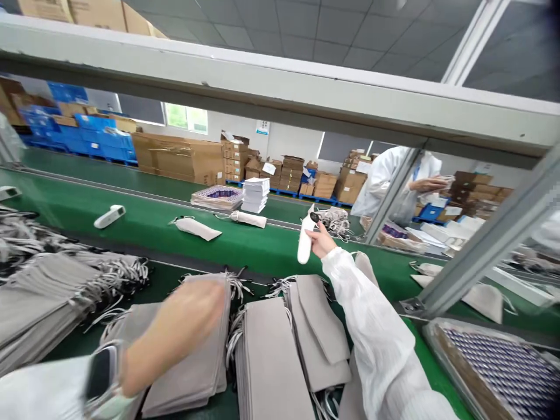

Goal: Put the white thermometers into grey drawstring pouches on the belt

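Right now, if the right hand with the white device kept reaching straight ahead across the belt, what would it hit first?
Most likely the tangled bundle of corded pouches just past the white device held in the right hand. Depth is hard to judge, so the hand might pass short of it over bare green belt.

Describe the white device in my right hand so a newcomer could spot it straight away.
Find the green conveyor belt running across the scene. Above its near edge the right hand holds a white handheld device upright. A similar device lies flat on the belt further left, untouched.
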Tool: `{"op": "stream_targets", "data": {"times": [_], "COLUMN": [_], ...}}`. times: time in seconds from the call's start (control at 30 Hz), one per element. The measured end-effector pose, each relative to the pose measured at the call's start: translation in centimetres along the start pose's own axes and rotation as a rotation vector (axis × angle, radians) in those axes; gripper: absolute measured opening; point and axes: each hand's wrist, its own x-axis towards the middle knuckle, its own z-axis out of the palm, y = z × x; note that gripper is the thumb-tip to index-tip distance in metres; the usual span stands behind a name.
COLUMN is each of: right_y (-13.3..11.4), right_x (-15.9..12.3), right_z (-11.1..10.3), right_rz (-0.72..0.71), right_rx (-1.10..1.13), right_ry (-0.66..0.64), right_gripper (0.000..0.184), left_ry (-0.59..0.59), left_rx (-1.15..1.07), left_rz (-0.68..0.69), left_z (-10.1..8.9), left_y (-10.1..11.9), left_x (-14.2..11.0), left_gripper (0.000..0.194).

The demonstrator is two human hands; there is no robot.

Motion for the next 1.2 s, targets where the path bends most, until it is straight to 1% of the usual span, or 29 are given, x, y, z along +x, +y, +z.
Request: {"op": "stream_targets", "data": {"times": [0.03, 0.1, 0.13, 0.17, 0.23, 0.3, 0.37, 0.43, 0.5, 0.57, 0.63, 0.73, 0.8, 0.83, 0.9, 0.93, 1.0, 1.07, 1.13, 1.2], "right_y": [-0.6, -1.6, -2.0, -2.3, -3.0, -3.6, -4.1, -4.1, -3.7, -2.9, -1.8, 0.0, 1.1, 1.6, 2.4, 2.8, 3.6, 3.9, 3.4, 2.0], "right_x": [-1.1, -3.0, -3.8, -4.4, -5.1, -5.5, -5.5, -5.2, -4.9, -4.7, -4.7, -5.5, -6.2, -6.5, -7.1, -7.3, -7.6, -7.8, -8.0, -8.0], "right_z": [0.0, 0.3, 0.5, 0.7, 1.0, 1.3, 1.3, 1.3, 1.4, 1.8, 2.8, 4.9, 6.2, 6.7, 7.2, 7.4, 7.5, 7.7, 7.7, 7.5], "right_rz": [-0.029, -0.081, -0.096, -0.104, -0.104, -0.103, -0.103, -0.112, -0.154, -0.223, -0.299, -0.421, -0.492, -0.53, -0.614, -0.653, -0.696, -0.673, -0.623, -0.586], "right_rx": [0.113, 0.334, 0.408, 0.444, 0.476, 0.488, 0.482, 0.45, 0.407, 0.378, 0.351, 0.231, 0.139, 0.113, 0.096, 0.083, 0.015, -0.087, -0.131, -0.075], "right_ry": [-0.02, -0.078, -0.105, -0.124, -0.136, -0.136, -0.129, -0.11, -0.073, -0.046, -0.059, -0.147, -0.213, -0.216, -0.181, -0.156, -0.158, -0.202, -0.193, -0.122], "right_gripper": [0.07, 0.082, 0.085, 0.086, 0.084, 0.079, 0.069, 0.057, 0.05, 0.049, 0.047, 0.039, 0.032, 0.03, 0.027, 0.026, 0.025, 0.024, 0.024, 0.028], "left_ry": [-0.074, -0.215, -0.27, -0.3, -0.317, -0.308, -0.311, -0.327, -0.347, -0.367, -0.405, -0.472, -0.523, -0.553, -0.578, -0.569, -0.489, -0.419, -0.405, -0.425], "left_rx": [-0.008, -0.029, -0.025, -0.019, -0.001, -0.003, -0.021, -0.043, -0.053, -0.047, -0.017, 0.02, 0.015, 0.008, -0.005, -0.014, -0.065, -0.172, -0.31, -0.435], "left_rz": [0.076, 0.123, 0.131, 0.138, 0.142, 0.127, 0.099, 0.078, 0.067, 0.074, 0.118, 0.2, 0.208, 0.204, 0.212, 0.226, 0.263, 0.28, 0.286, 0.298], "left_z": [-0.1, 0.4, 0.8, 1.2, 1.8, 2.1, 2.0, 1.8, 1.5, 1.2, 0.6, -0.7, -1.5, -1.8, -2.0, -1.9, -1.5, -1.0, -0.8, -1.0], "left_y": [1.7, 4.9, 6.2, 7.1, 7.9, 7.7, 7.2, 6.8, 6.7, 6.7, 6.7, 6.6, 6.8, 6.9, 7.1, 7.1, 6.8, 6.2, 5.3, 4.5], "left_x": [1.7, 4.6, 5.6, 6.4, 7.1, 7.1, 6.9, 6.8, 6.9, 6.9, 6.7, 6.1, 5.6, 5.4, 5.2, 5.1, 5.0, 5.2, 5.6, 6.3], "left_gripper": [0.026, 0.02, 0.019, 0.018, 0.017, 0.019, 0.021, 0.021, 0.022, 0.023, 0.023, 0.031, 0.039, 0.042, 0.045, 0.044, 0.038, 0.026, 0.013, 0.006]}}
